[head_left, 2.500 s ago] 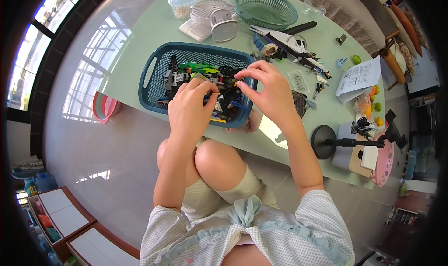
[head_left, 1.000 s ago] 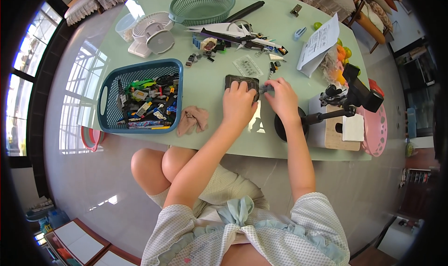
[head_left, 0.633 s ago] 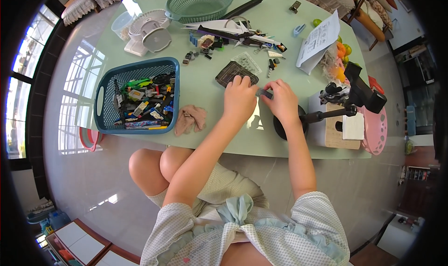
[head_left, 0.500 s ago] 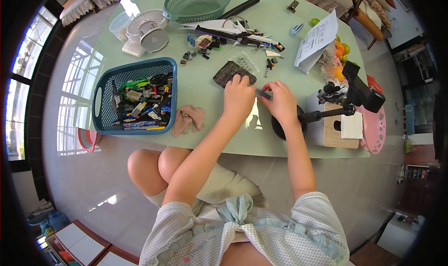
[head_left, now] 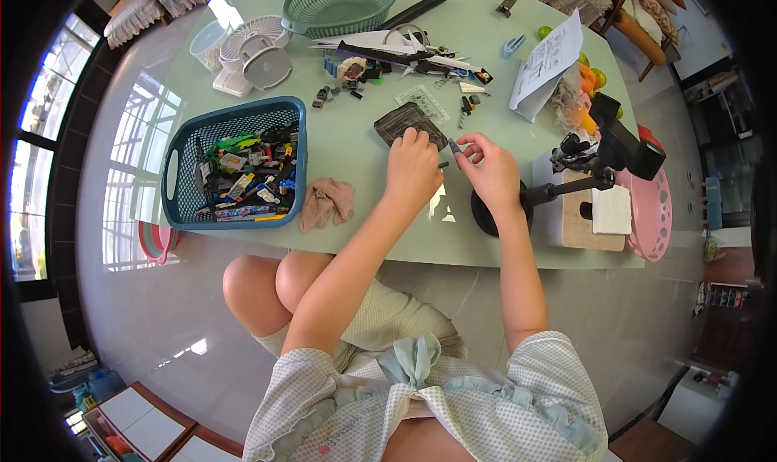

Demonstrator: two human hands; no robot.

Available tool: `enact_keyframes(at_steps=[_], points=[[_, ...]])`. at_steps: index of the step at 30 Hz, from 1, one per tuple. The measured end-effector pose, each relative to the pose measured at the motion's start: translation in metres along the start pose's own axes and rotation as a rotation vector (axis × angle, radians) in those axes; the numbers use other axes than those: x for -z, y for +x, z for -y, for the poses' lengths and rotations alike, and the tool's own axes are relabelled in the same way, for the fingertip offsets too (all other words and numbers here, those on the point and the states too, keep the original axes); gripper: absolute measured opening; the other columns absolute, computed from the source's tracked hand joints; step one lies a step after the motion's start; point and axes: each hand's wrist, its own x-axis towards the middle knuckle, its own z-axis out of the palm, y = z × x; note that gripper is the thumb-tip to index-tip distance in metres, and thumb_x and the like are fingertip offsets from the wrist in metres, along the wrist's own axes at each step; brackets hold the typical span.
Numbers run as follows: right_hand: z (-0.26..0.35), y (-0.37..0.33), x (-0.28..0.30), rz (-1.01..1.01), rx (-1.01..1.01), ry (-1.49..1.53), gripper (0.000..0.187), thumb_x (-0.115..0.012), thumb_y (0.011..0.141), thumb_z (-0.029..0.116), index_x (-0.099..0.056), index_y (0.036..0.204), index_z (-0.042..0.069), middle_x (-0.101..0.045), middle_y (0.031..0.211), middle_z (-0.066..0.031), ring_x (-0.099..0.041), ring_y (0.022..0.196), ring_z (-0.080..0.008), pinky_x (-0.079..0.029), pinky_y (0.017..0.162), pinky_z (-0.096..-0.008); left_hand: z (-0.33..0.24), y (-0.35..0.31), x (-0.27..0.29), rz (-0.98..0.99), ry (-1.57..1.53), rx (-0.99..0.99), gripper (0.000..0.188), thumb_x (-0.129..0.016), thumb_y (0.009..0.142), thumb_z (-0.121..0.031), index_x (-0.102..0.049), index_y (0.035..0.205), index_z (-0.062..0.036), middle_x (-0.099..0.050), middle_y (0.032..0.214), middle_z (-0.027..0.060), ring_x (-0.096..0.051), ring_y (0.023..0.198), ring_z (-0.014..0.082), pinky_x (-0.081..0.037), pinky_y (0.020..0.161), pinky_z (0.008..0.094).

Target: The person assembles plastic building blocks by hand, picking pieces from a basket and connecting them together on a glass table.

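Pale green and glossy, our desk (head_left: 344, 138) carries the basket (head_left: 300, 154) of blocks (head_left: 243, 178) at the left, set to one side, perhaps so that the middle serves as working room; our right hand (head_left: 494, 172) pinches a grey piece (head_left: 454, 145) between thumb and fingers, tipped upward just beside the box (head_left: 395, 123), probably to keep most of it exposed; our left hand (head_left: 414, 169) curls its fingers over the box's near edge, perhaps steadying it; a dark stub (head_left: 443, 165) pokes out from that hand, though we cannot tell whether the fingers grasp it; a moment ago the grey piece bridges both hands, whereas now only the right has it; earlier still, both hands work above the basket.
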Motion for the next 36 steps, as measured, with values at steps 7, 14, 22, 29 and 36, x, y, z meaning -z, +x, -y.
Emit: enact_keyframes(at_steps=[7, 14, 22, 29, 36], points=[[0.01, -0.01, 0.008, -0.033, 0.046, 0.091, 0.019, -0.07, 0.079, 0.015, -0.067, 0.098, 0.014, -0.066, 0.073, 0.0001, -0.061, 0.065, -0.018, -0.048, 0.059, -0.0331, -0.002, -0.01, 0.023, 0.011, -0.073, 0.055, 0.012, -0.072, 0.058, -0.016, -0.067, 0.067, -0.0096, -0.057, 0.084, 0.0053, -0.052, 0.092, 0.0244, -0.044, 0.073, 0.0351], [0.036, -0.022, 0.012, 0.004, 0.109, 0.207, 0.022, -0.071, 0.079, 0.013, -0.067, 0.101, 0.011, -0.064, 0.074, -0.0003, -0.056, 0.065, -0.0148, -0.046, 0.06, -0.03, -0.007, -0.037, 0.079, 0.02, -0.165, 0.166, 0.013, -0.075, 0.063, -0.018, -0.066, 0.069, -0.0113, -0.06, 0.077, 0.0037, -0.056, 0.084, 0.0252, -0.049, 0.073, 0.0371], [0.087, -0.018, -0.008, 0.057, 0.153, 0.291, 0.022, -0.071, 0.078, 0.01, -0.068, 0.1, 0.009, -0.064, 0.075, -0.0006, -0.055, 0.066, -0.0125, -0.046, 0.063, -0.0273, 0.006, -0.054, 0.15, -0.13, -0.272, 0.226, 0.012, -0.073, 0.071, -0.013, -0.064, 0.078, -0.0104, -0.067, 0.072, 0.0015, -0.059, 0.076, 0.0237, -0.047, 0.071, 0.0364], [0.144, 0.005, -0.033, 0.095, 0.194, 0.468, 0.024, -0.071, 0.078, 0.009, -0.068, 0.102, 0.009, -0.065, 0.078, -0.0014, -0.055, 0.069, -0.0109, -0.046, 0.066, -0.0264, 0.046, -0.063, 0.194, -0.189, -0.249, 0.381, 0.021, -0.075, 0.072, -0.016, -0.071, 0.093, -0.0145, -0.069, 0.076, -0.0037, -0.062, 0.074, 0.0183, -0.05, 0.066, 0.0334], [0.187, 0.018, -0.057, 0.187, 0.306, 0.535, 0.025, -0.073, 0.078, 0.013, -0.068, 0.103, 0.01, -0.065, 0.08, -0.0013, -0.057, 0.071, -0.0119, -0.046, 0.064, -0.025, 0.095, -0.071, 0.206, -0.191, -0.189, 0.53, 0.023, -0.077, 0.071, -0.014, -0.073, 0.094, -0.0123, -0.07, 0.085, -0.0001, -0.058, 0.073, 0.0167, -0.05, 0.07, 0.029]])
